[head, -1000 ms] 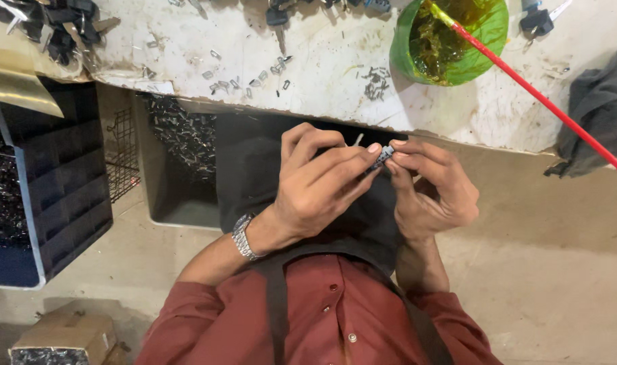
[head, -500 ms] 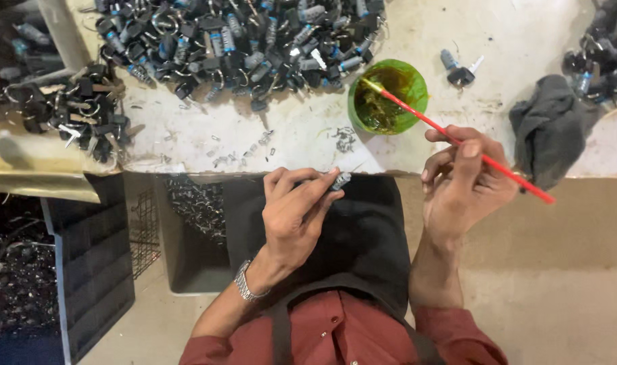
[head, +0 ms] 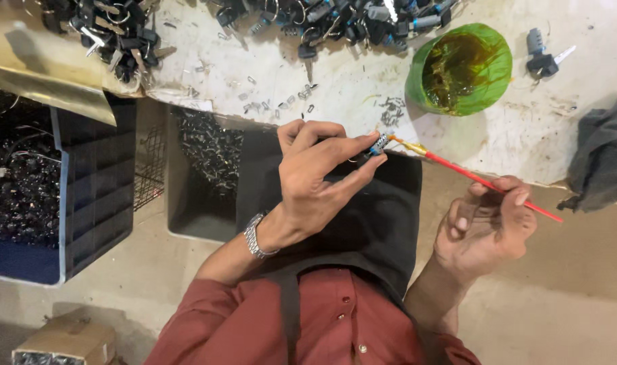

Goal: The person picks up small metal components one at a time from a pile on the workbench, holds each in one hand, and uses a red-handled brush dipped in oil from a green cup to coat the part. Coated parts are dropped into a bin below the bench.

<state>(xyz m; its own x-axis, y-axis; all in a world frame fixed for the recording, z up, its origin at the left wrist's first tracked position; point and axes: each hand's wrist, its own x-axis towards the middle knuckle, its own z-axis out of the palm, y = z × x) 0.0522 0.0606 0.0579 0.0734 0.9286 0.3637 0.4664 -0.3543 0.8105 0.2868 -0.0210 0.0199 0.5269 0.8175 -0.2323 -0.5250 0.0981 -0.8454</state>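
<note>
A small lock [head: 378, 143], apparently metal, is pinched by the left hand [head: 315, 177] at frame centre; the brush [head: 477, 178], pinched by the right hand [head: 487, 226], could smear grease onto fingers if misaimed.

One package only: a brown cardboard box [head: 68, 341] is sitting on the floor at the bottom left corner of the view, below the dark crate [head: 85, 196]. Its open end is showing grey, shiny contents. No labels, signs or screens are showing.

Right hand [head: 487, 226] has drawn the red brush [head: 484, 181] from the green cup [head: 460, 67]; its tip now touches the small metal part [head: 378, 143] in the left hand [head: 315, 176].
</note>
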